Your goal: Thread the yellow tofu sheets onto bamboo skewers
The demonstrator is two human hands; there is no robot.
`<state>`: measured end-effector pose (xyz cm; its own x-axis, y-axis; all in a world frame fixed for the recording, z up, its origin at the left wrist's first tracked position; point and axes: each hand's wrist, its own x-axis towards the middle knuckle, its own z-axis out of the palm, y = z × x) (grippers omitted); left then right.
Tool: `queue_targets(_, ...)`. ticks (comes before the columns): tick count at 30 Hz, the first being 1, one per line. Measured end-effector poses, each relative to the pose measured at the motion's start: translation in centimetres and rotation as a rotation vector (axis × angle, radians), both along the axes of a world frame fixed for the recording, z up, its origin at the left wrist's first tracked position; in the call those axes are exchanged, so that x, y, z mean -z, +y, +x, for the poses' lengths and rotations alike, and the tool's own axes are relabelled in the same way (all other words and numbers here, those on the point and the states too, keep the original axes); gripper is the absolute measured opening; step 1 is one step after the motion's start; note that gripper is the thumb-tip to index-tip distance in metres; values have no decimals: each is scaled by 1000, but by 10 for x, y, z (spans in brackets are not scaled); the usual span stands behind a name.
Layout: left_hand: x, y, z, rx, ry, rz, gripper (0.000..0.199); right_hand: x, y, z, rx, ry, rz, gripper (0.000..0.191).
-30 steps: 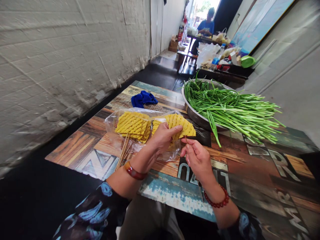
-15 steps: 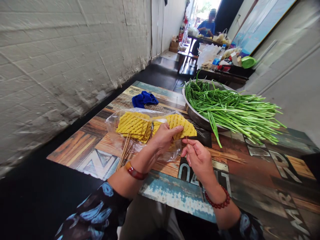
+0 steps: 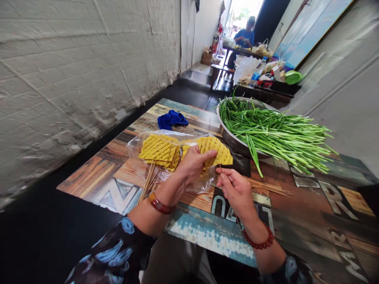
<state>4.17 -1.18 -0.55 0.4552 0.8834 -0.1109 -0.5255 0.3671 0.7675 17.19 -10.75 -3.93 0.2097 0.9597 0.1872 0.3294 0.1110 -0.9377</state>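
My left hand (image 3: 194, 161) pinches a yellow, ridged sheet (image 3: 214, 148) between thumb and fingers. Just right of it, my right hand (image 3: 235, 189) is closed around a thin wooden skewer, whose tip is at the sheet's lower right edge. More yellow sheets (image 3: 158, 150) lie stacked on a clear plastic bag (image 3: 134, 148), with several skewers (image 3: 149, 179) sticking out toward me. Other loose skewers (image 3: 271, 186) lie on the table beyond my right hand.
A metal bowl (image 3: 229, 136) heaped with long green stalks (image 3: 275, 134) stands at the table's back right. A blue cloth (image 3: 171, 119) lies behind the bag. Far back, a person (image 3: 246, 37) sits at a cluttered table.
The view has shifted slightly. My hands have hardly moved and keep hold of the yellow sheet and the skewer. The distant person's hands have moved.
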Motion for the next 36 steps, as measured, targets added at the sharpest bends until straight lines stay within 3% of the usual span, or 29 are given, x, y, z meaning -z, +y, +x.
queue_targets(36,3,0,2,21,-6,2,39,4,3,6,0,39,23,31)
